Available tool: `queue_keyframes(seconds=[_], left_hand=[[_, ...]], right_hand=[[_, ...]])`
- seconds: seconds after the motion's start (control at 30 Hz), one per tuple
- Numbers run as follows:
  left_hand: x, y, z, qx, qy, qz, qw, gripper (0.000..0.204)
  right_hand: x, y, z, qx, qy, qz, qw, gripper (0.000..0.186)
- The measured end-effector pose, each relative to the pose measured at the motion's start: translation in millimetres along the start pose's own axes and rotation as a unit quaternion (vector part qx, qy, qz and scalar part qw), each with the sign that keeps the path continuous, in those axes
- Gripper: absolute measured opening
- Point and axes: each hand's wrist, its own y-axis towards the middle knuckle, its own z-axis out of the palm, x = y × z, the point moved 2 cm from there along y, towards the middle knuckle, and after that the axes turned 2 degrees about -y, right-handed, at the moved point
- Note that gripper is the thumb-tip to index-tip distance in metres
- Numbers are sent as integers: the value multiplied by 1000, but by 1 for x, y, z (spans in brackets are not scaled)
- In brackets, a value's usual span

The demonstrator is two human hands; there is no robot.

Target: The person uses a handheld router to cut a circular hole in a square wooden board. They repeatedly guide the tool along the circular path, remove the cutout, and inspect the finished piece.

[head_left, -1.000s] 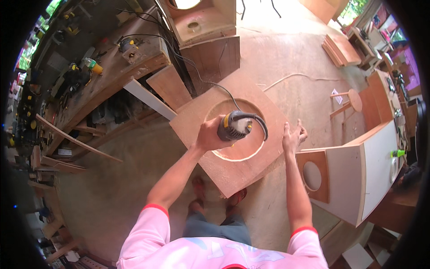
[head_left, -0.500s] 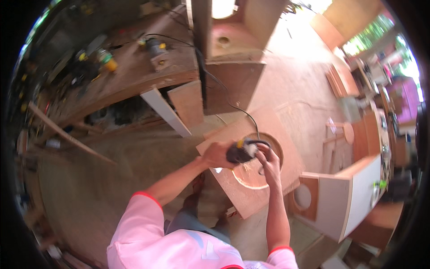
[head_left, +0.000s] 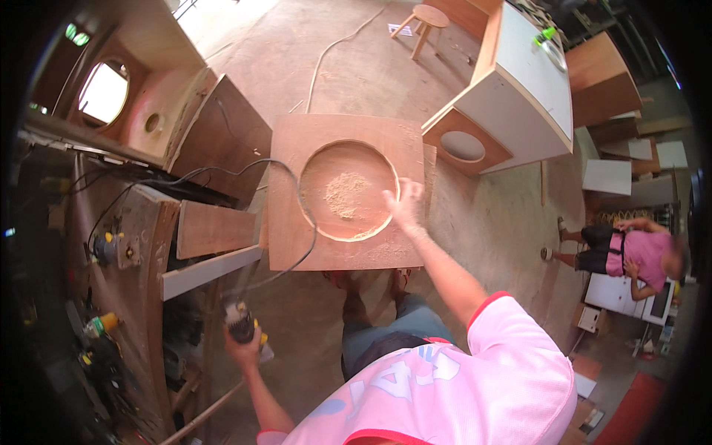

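Note:
My left hand point(head_left: 243, 351) is closed round a corded trim router point(head_left: 241, 323), black and yellow, held low beside the workbench, left of the board. Its black cord point(head_left: 315, 236) loops up over the board's left side. A square plywood board point(head_left: 293, 133) lies in front of me with a large round cut-out. Inside the circle rests a heap of sawdust point(head_left: 347, 194), with more along the near rim. My right hand point(head_left: 406, 204) is at the right rim of the circle, fingers apart and holding nothing. Whether its fingertips touch the wood, I cannot tell.
A cluttered workbench point(head_left: 141, 222) with other power tools runs along the left. Wooden cabinets with round holes stand at the far left and right, the right one a white-sided cabinet point(head_left: 512, 111). A stool point(head_left: 430, 16) stands far off; a person point(head_left: 641, 256) is at right.
The router has gone from above the circle, between both hands, to the lower left in my left hand alone. My right hand has let go of it. The view has turned rightward.

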Motion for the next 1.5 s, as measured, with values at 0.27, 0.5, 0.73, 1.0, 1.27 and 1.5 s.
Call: queue_keyframes(seconds=[0.27, 0.5, 0.73, 1.0, 1.27, 1.5], left_hand=[[55, -88, -72, 28, 411, -156, 898, 85], [96, -143, -101, 66, 444, -275, 850, 75], [102, -155, -94, 33, 380, -310, 871, 70], [90, -115, -63, 38, 356, -289, 888, 68], [79, -82, -51, 53, 331, -229, 914, 67], [45, -59, -33, 67, 377, -238, 893, 66]], right_hand=[[-64, 33, 19, 53, -41, 229, 971, 140], [-117, 41, -20, 69, 20, 208, 975, 126], [-200, 18, -46, 55, 72, 244, 966, 117], [-244, -10, -58, 205, 304, 367, 855, 90], [-203, -10, -120, 209, 573, 256, 750, 59], [-50, 18, -249, 168, 510, 57, 842, 64]])
